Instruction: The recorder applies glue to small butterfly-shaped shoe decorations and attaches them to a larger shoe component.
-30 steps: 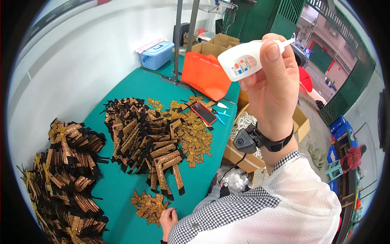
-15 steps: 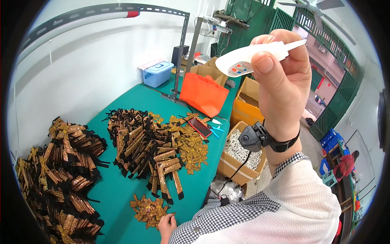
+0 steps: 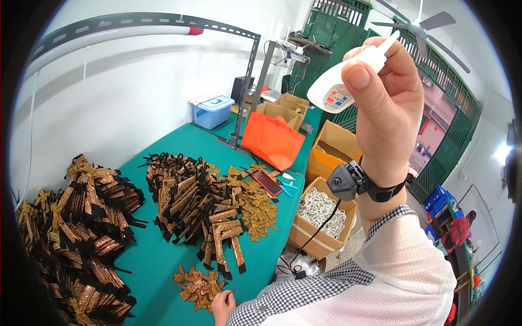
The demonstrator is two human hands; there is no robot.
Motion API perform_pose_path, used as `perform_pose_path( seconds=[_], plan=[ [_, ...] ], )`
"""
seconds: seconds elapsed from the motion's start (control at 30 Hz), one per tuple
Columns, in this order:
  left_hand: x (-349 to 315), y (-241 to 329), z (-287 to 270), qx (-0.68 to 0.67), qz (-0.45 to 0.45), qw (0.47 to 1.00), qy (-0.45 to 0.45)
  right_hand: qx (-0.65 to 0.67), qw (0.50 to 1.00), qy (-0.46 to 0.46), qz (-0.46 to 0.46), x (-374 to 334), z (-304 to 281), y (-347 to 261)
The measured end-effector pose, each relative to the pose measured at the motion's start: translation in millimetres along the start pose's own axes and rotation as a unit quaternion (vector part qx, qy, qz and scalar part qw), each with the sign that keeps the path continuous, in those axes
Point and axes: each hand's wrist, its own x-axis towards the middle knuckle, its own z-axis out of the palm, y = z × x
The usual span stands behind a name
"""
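Note:
My right hand [image 3: 389,103] is raised high at the upper right, its thumb and fingers closed around a small white glue bottle [image 3: 340,89]. The bottle's narrow nozzle points up and to the right. A dark strap with a small camera [image 3: 346,181] circles that wrist. Low in the picture, my left hand [image 3: 223,308] rests at the table with curled fingertips pressed together; what they hold, if anything, is too small to make out. Just beside it lies a small heap of gold glitter cut-outs [image 3: 197,288].
On the green table [image 3: 157,266] are black-and-gold glitter strips [image 3: 187,204], a larger pile [image 3: 89,228] at left, more gold cut-outs [image 3: 258,209], a phone [image 3: 267,183], an orange bag [image 3: 273,140] and a blue box [image 3: 213,112]. A carton of white rings [image 3: 321,214] stands right of the table.
My right hand has shifted slightly right, and the glue bottle has tilted so its nozzle points more steeply upward. My left hand stays by the gold cut-outs, nearly unmoved. The view has shifted slightly.

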Motion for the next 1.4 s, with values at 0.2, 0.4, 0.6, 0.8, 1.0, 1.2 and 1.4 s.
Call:
perform_pose_path(
  seconds=[0.2,0.4,0.6,0.8,1.0,1.2,1.4],
  plan=[
    [-1,-13,-3,-0.035,0.009,0.999,0.032,0.066,0.997,-0.029,0.002,2,29,13],
    [-11,11,-18,-0.063,0.012,0.995,0.083,0.031,0.975,-0.153,0.157,-49,27,78],
    [-31,3,-17,-0.046,-0.055,0.994,0.083,0.026,0.924,-0.191,0.331,-218,26,200],
    [-81,-3,-3,-0.019,-0.17,0.973,0.156,0.005,0.797,-0.277,0.537,-389,-7,254],
    [-88,-12,9,0.066,-0.084,0.965,0.239,0.025,0.782,-0.356,0.511,-427,10,251],
    [-90,-15,16,0.125,-0.077,0.961,0.234,0.074,0.846,-0.404,0.339,-440,72,243],
    [-86,-16,23,0.153,-0.064,0.96,0.225,0.114,0.886,-0.385,0.233,-443,87,238]
  ],
)
